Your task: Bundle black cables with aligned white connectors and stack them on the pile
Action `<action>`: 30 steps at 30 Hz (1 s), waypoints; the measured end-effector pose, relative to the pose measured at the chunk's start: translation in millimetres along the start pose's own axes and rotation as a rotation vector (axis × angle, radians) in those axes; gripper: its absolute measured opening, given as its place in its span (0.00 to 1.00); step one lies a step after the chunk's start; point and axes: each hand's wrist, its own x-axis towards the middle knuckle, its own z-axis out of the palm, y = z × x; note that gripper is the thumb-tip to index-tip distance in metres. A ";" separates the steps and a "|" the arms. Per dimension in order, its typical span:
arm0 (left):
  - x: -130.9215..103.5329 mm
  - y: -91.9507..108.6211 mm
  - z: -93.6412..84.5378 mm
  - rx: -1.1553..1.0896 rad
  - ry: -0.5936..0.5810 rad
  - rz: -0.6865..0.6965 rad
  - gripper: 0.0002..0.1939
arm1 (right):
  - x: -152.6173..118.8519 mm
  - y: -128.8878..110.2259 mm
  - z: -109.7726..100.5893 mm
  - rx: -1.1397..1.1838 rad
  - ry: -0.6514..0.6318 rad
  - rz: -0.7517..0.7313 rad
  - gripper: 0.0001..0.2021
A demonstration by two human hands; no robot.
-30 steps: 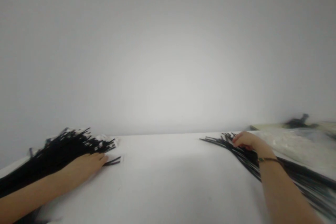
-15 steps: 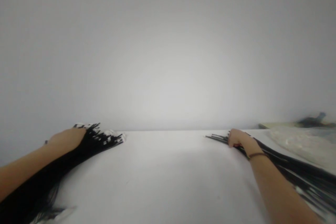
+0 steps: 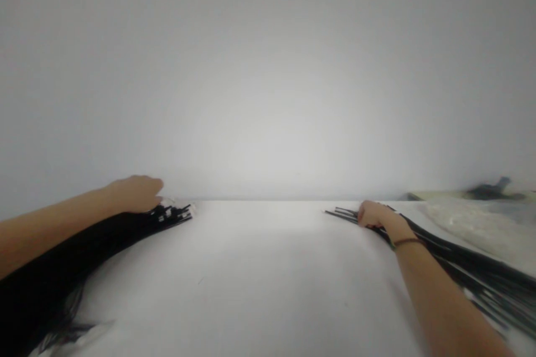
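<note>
Right hand closed around slender black strands, right, near the far edge of the bench; left hand over a dense, fringed black bundle, left, grip indeterminable.

A bundle of cables lies along the bench at left, the left hand at its far end. Well apart at right, the right hand is over a second bundle; beyond that lies a plastic bag. The wall stands behind.
</note>
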 end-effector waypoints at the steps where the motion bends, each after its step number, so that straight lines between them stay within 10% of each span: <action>1: 1.2 20.3 2.4 0.090 -0.095 0.118 0.14 | 0.8 -0.5 0.1 -0.008 -0.008 -0.032 0.08; 6: -1.1 139.6 46.9 -0.002 -0.259 0.273 0.17 | 5.4 -11.0 -9.7 -0.010 -0.052 -0.281 0.08; 13: -16.6 261.1 115.3 -1.360 -0.481 -0.114 0.27 | -10.0 -83.4 -16.1 0.401 -0.023 -0.659 0.09; 18: 1.4 263.9 129.0 -1.944 -0.402 -0.252 0.15 | -0.6 -109.5 8.7 0.336 0.074 -0.766 0.08; 24: 37.1 234.1 145.4 -2.137 -0.102 -0.556 0.11 | 2.5 -71.3 12.5 -0.038 -0.041 -0.303 0.21; 30: 43.0 227.1 149.0 -2.186 -0.144 -0.475 0.13 | -14.5 -40.7 4.4 -0.120 -0.145 -0.255 0.21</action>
